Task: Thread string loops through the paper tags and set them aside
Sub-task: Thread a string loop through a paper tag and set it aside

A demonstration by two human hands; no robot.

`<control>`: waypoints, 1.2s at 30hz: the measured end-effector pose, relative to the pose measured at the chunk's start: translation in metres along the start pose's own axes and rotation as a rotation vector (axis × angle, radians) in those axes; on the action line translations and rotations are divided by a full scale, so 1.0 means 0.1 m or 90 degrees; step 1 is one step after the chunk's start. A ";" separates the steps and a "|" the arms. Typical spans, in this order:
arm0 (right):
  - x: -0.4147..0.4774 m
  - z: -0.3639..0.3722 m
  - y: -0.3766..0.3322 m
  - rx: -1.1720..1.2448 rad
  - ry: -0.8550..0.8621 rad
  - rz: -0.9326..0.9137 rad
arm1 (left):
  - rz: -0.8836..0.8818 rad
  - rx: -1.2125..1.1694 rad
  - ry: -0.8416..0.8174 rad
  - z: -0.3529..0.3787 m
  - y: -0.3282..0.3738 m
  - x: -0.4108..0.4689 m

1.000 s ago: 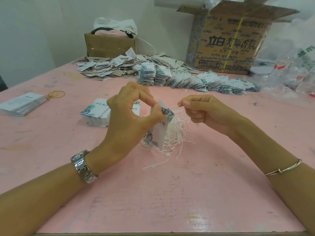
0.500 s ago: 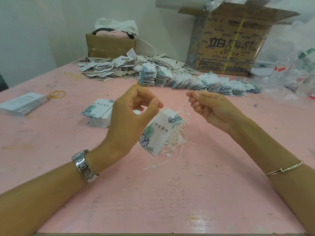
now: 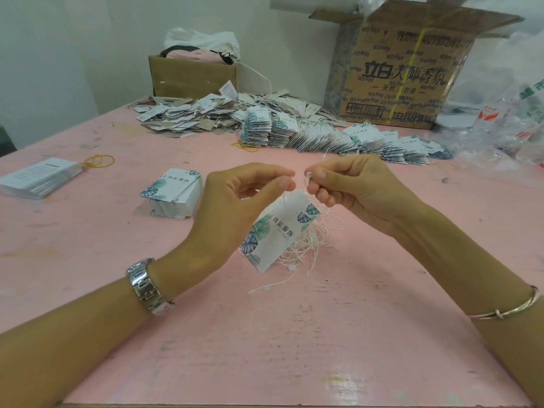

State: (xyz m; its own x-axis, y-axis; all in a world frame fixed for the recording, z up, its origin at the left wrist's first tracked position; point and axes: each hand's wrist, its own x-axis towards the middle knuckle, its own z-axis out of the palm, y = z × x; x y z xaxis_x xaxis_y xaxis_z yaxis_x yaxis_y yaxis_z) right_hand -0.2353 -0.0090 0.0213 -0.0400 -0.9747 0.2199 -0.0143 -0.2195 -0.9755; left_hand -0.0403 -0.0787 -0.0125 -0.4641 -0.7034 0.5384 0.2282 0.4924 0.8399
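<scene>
A white paper tag (image 3: 278, 231) with leaf prints hangs from a thin white string (image 3: 299, 180) between my two hands, above the pink table (image 3: 265, 334). My left hand (image 3: 235, 201) pinches one end of the string between thumb and forefinger. My right hand (image 3: 350, 187) pinches the other end, with its small white clasp at the fingertips. The two hands are almost touching. A tangle of loose white strings (image 3: 306, 248) lies on the table behind the tag. A stack of unstrung tags (image 3: 173, 195) sits to the left of my left hand.
Rows of strung tags (image 3: 338, 139) and a loose heap of tags (image 3: 188, 116) lie at the back. Behind them stand a small box (image 3: 191, 75) and a large printed carton (image 3: 403, 72). Plastic bags (image 3: 506, 125) are at the right, a card stack (image 3: 38, 178) and a rubber band (image 3: 98, 161) at the left.
My hands have come together, bringing the two string ends close. The tag has swung down and now hangs flat, face towards me, below the fingertips.
</scene>
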 end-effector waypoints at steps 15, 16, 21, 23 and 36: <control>-0.02 0.09 0.06 -0.108 0.004 -0.095 | -0.072 -0.003 -0.024 0.02 0.00 0.00; -0.02 0.09 0.05 -0.114 0.008 -0.099 | -0.074 0.001 -0.026 0.01 0.00 0.01; -0.04 0.12 0.06 -0.143 0.014 -0.106 | -0.081 0.029 -0.018 0.02 0.00 0.00; -0.04 0.13 0.06 -0.143 0.014 -0.107 | -0.079 0.038 -0.009 0.02 0.01 0.00; -0.06 0.16 0.05 -0.151 0.032 -0.118 | -0.072 0.047 -0.007 0.01 0.00 0.01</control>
State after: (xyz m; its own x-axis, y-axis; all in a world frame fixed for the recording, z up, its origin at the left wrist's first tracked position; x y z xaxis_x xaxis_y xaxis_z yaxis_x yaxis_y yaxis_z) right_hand -0.2189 -0.0054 0.0152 -0.0644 -0.9143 0.3998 -0.2579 -0.3718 -0.8918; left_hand -0.0416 -0.0788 -0.0124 -0.4926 -0.7511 0.4396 0.1101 0.4473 0.8876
